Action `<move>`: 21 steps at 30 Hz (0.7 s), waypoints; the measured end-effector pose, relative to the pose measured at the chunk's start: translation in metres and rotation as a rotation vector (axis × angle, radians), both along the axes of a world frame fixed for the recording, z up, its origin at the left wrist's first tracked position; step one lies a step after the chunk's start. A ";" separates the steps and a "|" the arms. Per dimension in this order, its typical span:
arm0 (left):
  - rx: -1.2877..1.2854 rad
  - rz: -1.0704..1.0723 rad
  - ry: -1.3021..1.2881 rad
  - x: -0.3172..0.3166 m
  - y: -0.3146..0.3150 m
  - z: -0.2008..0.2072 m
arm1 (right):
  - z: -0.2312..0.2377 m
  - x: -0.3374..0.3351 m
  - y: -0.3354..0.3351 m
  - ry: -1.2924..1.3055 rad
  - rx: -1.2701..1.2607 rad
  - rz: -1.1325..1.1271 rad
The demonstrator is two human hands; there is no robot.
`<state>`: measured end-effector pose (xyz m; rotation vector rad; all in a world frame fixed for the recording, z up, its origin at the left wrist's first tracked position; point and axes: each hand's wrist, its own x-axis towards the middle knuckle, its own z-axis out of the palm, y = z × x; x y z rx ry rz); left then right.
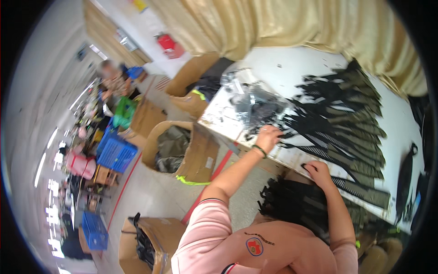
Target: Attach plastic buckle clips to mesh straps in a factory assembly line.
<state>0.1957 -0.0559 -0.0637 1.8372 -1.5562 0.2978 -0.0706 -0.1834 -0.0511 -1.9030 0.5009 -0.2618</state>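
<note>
My left hand (pixel 269 138) reaches over the table's near edge, fingers bent and close together beside the black strap ends. Whatever is between those fingertips is too small to make out. Small loose black pieces (pixel 252 132) lie just beyond it, next to a clear plastic bag (pixel 248 102) with dark contents. At the table edge to the right, my right hand (pixel 318 173) pinches a small black piece (pixel 304 166). Long black and olive fabric straps (pixel 349 123) lie overlapping in a row across the table. More black straps (pixel 294 198) are bunched over my lap.
The white table (pixel 273 64) runs up to beige curtains (pixel 296 23). Left of it stand cardboard boxes (pixel 203 153) with dark fabric inside. Blue crates (pixel 116 153) and a person (pixel 118 82) are farther left. A dark strap-like item (pixel 405 182) lies at the table's right end.
</note>
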 end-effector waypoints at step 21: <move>0.085 0.157 0.094 0.000 0.004 0.006 | -0.017 0.002 -0.002 -0.100 0.266 -0.027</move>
